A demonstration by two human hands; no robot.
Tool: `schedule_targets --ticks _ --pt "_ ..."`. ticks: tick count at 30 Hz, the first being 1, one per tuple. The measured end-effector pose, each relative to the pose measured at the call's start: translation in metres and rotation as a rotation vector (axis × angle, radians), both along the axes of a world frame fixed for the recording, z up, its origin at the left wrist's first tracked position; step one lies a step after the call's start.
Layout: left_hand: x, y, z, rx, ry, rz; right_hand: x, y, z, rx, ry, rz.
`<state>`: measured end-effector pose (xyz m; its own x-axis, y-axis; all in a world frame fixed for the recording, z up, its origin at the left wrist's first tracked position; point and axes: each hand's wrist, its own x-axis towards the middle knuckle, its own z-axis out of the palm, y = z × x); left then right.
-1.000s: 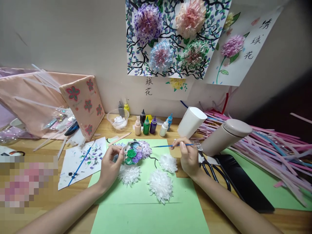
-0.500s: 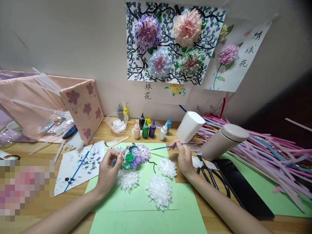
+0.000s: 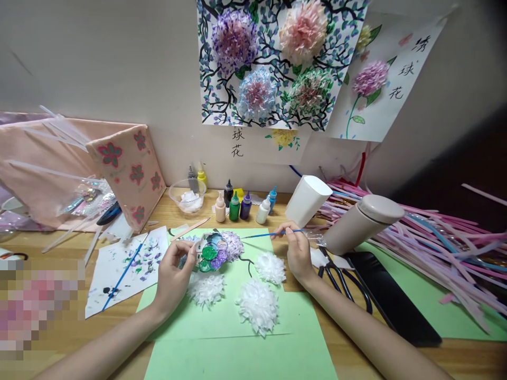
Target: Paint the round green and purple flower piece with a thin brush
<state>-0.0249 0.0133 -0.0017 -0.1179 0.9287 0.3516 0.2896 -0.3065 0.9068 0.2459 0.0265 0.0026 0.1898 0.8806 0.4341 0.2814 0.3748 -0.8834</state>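
Between the thumb and fingers of my left hand (image 3: 176, 274) is a paint palette (image 3: 213, 254) smeared with green, purple and blue. My right hand (image 3: 298, 254) pinches a thin blue paintbrush (image 3: 273, 233), its tip pointing left, near a pale purple paper flower (image 3: 232, 246). The palette partly covers this flower. Below lie white paper flowers: one under the palette (image 3: 206, 289), one at the middle (image 3: 258, 307) and one to the right (image 3: 270, 267). They rest on light green paper (image 3: 237, 359), where a dark curved line shows.
Several paint bottles (image 3: 234, 206) and a clear bowl (image 3: 187, 196) stand by the wall. A second brush (image 3: 123, 274) lies on paint-spotted paper (image 3: 148, 258) at left. Scissors (image 3: 344, 282), a black phone-like slab (image 3: 392, 295), a tumbler (image 3: 364, 224) and pipe cleaners (image 3: 447, 248) are at right.
The whole view has shifted slightly, with the wall pictures sitting higher. Both hands keep their hold on the palette and the paintbrush; the palette appears tilted a little differently.
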Motion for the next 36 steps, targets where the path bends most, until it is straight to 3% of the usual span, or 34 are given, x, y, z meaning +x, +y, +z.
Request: schedule_targets --ticks 9,15,22,29,36 --pt "0.0002 -0.0002 0.0007 0.002 0.005 -0.011 -0.0018 0.0016 -0.004 -0.036 -0.03 0.051" --pt "-0.0002 -0.0001 -0.001 -0.003 -0.002 -0.002 0.0004 0.0008 -0.0032 0.025 -0.025 -0.01" --pt "0.0009 -0.0001 0.0009 0.012 -0.014 -0.015 -0.0009 0.0019 -0.0045 -0.021 -0.036 0.047" --pt "0.0003 0.0014 -0.0017 0.005 -0.015 0.001 0.0019 -0.0008 -0.0036 0.098 0.09 -0.07" --pt "0.0001 0.0017 -0.0023 0.006 -0.023 0.002 0.0004 -0.0001 -0.0064 0.051 0.037 0.006"
